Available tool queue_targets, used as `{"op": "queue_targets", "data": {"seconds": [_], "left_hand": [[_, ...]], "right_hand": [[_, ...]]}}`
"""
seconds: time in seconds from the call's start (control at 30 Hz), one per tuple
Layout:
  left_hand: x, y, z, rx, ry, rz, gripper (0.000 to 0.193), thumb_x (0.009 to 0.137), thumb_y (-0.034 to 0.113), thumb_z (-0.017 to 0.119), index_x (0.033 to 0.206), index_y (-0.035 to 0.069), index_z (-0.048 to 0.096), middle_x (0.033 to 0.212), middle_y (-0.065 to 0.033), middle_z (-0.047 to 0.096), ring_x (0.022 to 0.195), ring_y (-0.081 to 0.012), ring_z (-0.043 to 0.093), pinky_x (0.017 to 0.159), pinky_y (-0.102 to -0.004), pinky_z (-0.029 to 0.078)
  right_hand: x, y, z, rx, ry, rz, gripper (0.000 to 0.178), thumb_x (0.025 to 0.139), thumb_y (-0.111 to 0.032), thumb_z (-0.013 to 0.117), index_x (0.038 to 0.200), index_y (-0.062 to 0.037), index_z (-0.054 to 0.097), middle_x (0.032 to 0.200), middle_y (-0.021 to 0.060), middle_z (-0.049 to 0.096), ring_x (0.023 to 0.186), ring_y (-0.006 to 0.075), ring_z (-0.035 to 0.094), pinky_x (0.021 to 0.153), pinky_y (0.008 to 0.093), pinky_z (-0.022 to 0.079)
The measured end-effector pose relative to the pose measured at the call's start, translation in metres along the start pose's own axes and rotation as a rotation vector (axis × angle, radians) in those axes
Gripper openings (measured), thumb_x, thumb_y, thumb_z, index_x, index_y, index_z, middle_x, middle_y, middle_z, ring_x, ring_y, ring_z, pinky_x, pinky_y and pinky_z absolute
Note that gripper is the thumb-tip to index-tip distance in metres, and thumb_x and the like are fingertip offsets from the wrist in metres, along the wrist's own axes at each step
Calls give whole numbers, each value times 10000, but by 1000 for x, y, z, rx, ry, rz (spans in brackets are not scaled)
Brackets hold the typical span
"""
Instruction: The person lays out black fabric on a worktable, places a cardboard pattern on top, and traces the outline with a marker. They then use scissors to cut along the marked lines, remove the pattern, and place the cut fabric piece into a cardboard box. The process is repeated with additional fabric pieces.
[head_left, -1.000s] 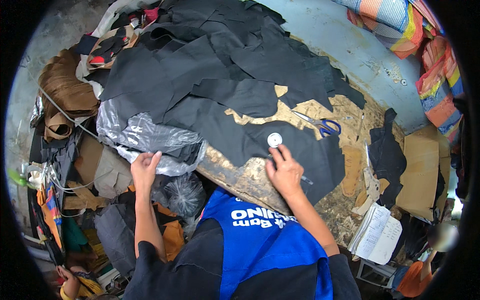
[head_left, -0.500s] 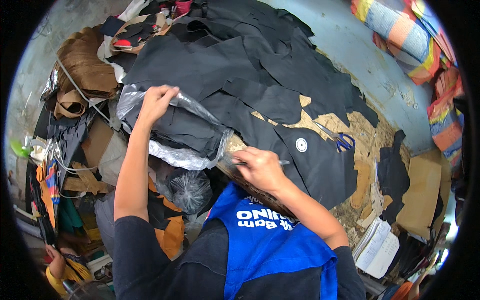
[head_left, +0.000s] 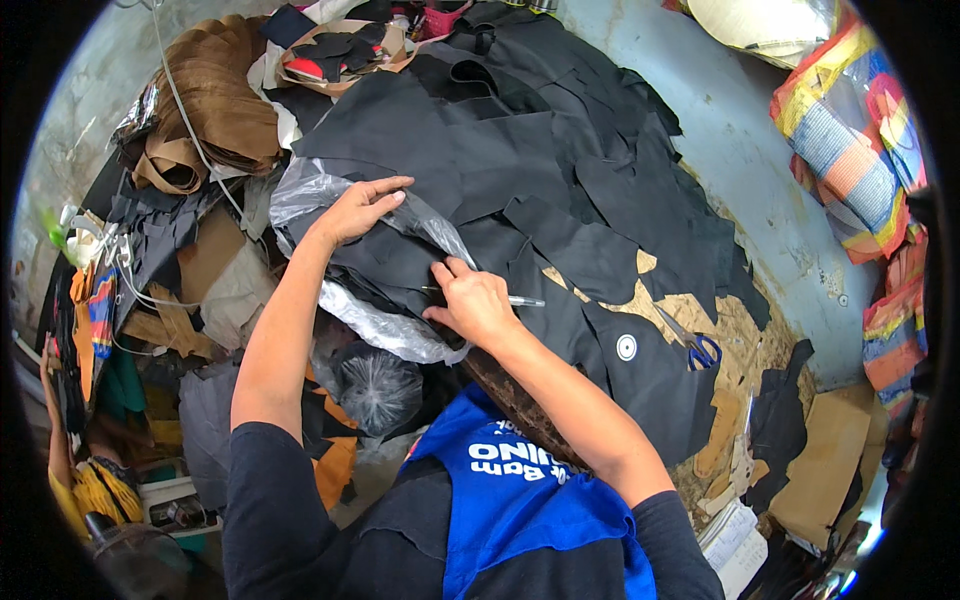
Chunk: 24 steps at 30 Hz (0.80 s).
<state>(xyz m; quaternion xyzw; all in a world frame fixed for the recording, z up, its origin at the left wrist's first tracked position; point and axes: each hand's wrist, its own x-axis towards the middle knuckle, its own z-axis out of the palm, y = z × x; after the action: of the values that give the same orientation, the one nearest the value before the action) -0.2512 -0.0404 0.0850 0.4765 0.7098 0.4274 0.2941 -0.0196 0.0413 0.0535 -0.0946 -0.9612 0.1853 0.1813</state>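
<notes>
A clear plastic bag (head_left: pixel 437 229) lies at the left part of the work surface, with black sheet pieces (head_left: pixel 385 262) inside its mouth. My left hand (head_left: pixel 362 210) rests on the bag's upper rim, its fingers stretched out to the right and the thumb apart. Over the bag's right side, my right hand (head_left: pixel 474 306) holds a slim silver pen (head_left: pixel 526 301) crosswise, while its fingertips reach onto the black pieces. Beyond both hands, overlapping black leather-like sheets (head_left: pixel 500 150) cover most of the surface.
Blue-handled scissors (head_left: pixel 703 350) and a white round disc (head_left: pixel 626 347) lie to the right. Brown rolled material (head_left: pixel 215 100) stands at the far left. A tied plastic bundle (head_left: pixel 380 392) sits below the bag. An open notebook (head_left: pixel 733 548) is at the lower right.
My right hand has moved from the table's near edge onto the bagged pieces, still with the pen. My left hand's fingers have straightened from a pinch on the bag's rim. The view has shifted.
</notes>
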Motion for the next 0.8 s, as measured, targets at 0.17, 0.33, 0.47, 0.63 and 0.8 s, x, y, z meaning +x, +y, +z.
{"op": "queue_targets", "data": {"seconds": [0.17, 0.33, 0.47, 0.63, 0.8], "left_hand": [[-20, 1, 4, -69, 202, 127, 374, 919, 185, 562, 1235, -12, 540, 1066, -76, 645, 981, -130, 576, 906, -265, 429], [-86, -5, 39, -147, 864, 245, 212, 904, 153, 588, 880, -47, 652, 790, -84, 652, 738, -122, 601, 701, -253, 480], [-126, -10, 95, -820, 728, 94, 257, 907, 163, 594, 697, 15, 609, 653, -40, 588, 596, -101, 552, 580, -242, 441], [-131, -12, 122, -1101, 570, -135, 205, 915, 185, 578, 982, -6, 609, 810, -92, 647, 724, -185, 644, 689, -292, 528], [-123, -7, 123, -1104, 574, -261, 317, 933, 207, 540, 1173, 1, 528, 946, -156, 650, 848, -260, 660, 748, -341, 539]], "right_hand": [[17, 3, -1, 58, -66, 36, 284, 700, -168, 703, 940, -26, 655, 919, 168, 629, 811, 349, 637, 704, 411, 525], [24, 9, -7, 238, -67, 147, 141, 732, -127, 647, 794, -6, 684, 786, 196, 643, 784, 356, 629, 707, 425, 510], [31, 17, -11, 375, -132, 112, 131, 748, -111, 623, 787, -3, 685, 734, 208, 632, 731, 378, 622, 687, 422, 500], [34, 22, -12, 491, -210, 187, 191, 772, -84, 571, 885, 41, 662, 581, 174, 589, 563, 172, 614, 564, 312, 471], [25, 9, -19, 472, -30, 158, 165, 767, -69, 565, 858, 47, 640, 701, 204, 602, 659, 291, 615, 623, 374, 477]]}}
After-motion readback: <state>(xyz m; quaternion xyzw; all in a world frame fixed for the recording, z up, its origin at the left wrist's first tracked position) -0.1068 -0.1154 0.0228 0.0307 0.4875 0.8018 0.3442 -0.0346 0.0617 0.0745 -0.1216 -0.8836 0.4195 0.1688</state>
